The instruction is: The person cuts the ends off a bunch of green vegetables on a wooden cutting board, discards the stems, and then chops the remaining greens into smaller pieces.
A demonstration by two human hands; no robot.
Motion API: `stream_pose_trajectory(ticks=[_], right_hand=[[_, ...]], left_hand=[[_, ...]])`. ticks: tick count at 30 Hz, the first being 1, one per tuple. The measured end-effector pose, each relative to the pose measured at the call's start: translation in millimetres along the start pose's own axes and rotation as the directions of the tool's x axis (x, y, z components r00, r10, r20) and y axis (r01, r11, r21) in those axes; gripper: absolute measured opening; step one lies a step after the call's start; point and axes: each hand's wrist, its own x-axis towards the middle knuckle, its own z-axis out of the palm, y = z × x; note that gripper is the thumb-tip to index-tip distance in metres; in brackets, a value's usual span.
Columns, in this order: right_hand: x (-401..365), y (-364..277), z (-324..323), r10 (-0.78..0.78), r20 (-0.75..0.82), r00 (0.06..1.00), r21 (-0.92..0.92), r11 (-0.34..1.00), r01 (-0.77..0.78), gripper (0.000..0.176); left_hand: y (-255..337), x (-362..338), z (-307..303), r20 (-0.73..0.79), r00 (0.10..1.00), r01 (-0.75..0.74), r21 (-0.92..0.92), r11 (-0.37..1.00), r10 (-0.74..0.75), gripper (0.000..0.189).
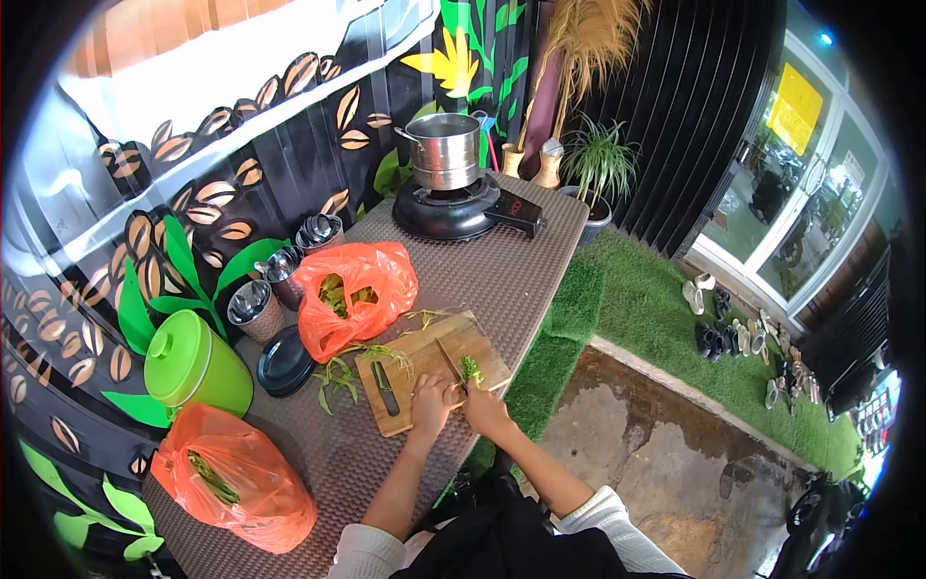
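Note:
A wooden cutting board (415, 363) with a slot handle lies on the table in front of me. My right hand (485, 409) is closed around the handle of a knife (449, 359), whose blade points away from me over the board. Chopped green leaves (471, 369) sit in a small heap just right of the blade. Left of the knife, my left hand (432, 401) rests at the board's near edge with its fingers curled; whatever may be under them is hidden. Loose green stems (340, 374) lie at the board's left side.
Behind the board stands an open orange bag (359, 294) of greens; another orange bag (236, 478) is near left. A green lidded bin (196, 362), a dark round lid (285, 362) and cutlery holders (255, 307) line the wall. A steel pot (446, 154) sits on a black stove (453, 214).

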Motion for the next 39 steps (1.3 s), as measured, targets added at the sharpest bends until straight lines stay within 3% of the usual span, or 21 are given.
stream_pose_trajectory(ticks=[2,4,14,19,23,24,27,30,32,35,39], right_hand=[[-11.7,-4.4,-1.0,-0.008,-0.013,1.0,0.008,1.0,0.008,0.026],[-20.9,-11.2,7.0,0.087,-0.042,0.995,0.047,0.995,-0.085,0.026],[-8.0,-2.8,-10.0,0.043,0.059,0.997,0.088,0.995,-0.048,0.032],[-24.1,-20.4,6.3,0.147,0.042,0.988,-0.028,0.989,-0.145,0.03],[-6.9,-8.1,12.2,0.059,-0.035,0.998,-0.019,0.998,-0.06,0.029],[-2.2,-5.4,7.6,0.067,0.035,0.997,-0.024,0.997,-0.067,0.028],[-2.0,-0.7,-2.2,0.023,0.036,0.999,0.035,0.999,-0.024,0.029],[-6.7,-3.9,-8.5,0.036,0.064,0.997,0.03,0.999,-0.038,0.03],[-8.5,-4.8,-3.6,0.032,0.064,0.997,0.007,0.999,-0.033,0.033],[-15.6,-11.0,-4.1,0.037,0.069,0.997,-0.03,0.999,-0.035,0.039],[-20.2,-16.1,0.9,0.065,0.081,0.995,-0.065,0.996,-0.06,0.045]], left_hand=[[2.2,0.8,-0.6,-0.058,0.998,-0.039,-0.003,0.999,0.039,0.011],[7.0,1.5,-5.9,-0.045,0.999,-0.026,0.005,1.0,0.026,0.011],[1.7,-2.4,1.6,-0.034,0.999,0.023,-0.032,0.999,-0.024,0.012],[5.8,-2.2,-0.6,-0.062,0.998,-0.025,0.0,1.0,0.025,0.012],[5.0,-5.4,2.0,-0.109,0.993,-0.045,0.018,0.999,0.047,0.011],[9.1,-4.7,0.0,-0.109,0.993,-0.047,0.018,0.999,0.049,0.011],[12.7,-6.3,-4.3,-0.079,0.996,-0.031,0.027,0.999,0.033,0.012],[4.6,-6.4,0.4,-0.095,0.995,-0.026,-0.004,1.0,0.025,0.009],[2.6,-6.8,1.6,-0.043,0.99,0.13,-0.137,0.982,-0.137,0.017],[5.5,-6.8,-4.9,-0.008,0.977,0.201,-0.287,0.937,-0.212,0.023],[-1.7,-8.3,-8.8,0.0,0.989,0.141,-0.247,0.959,-0.146,0.03]])
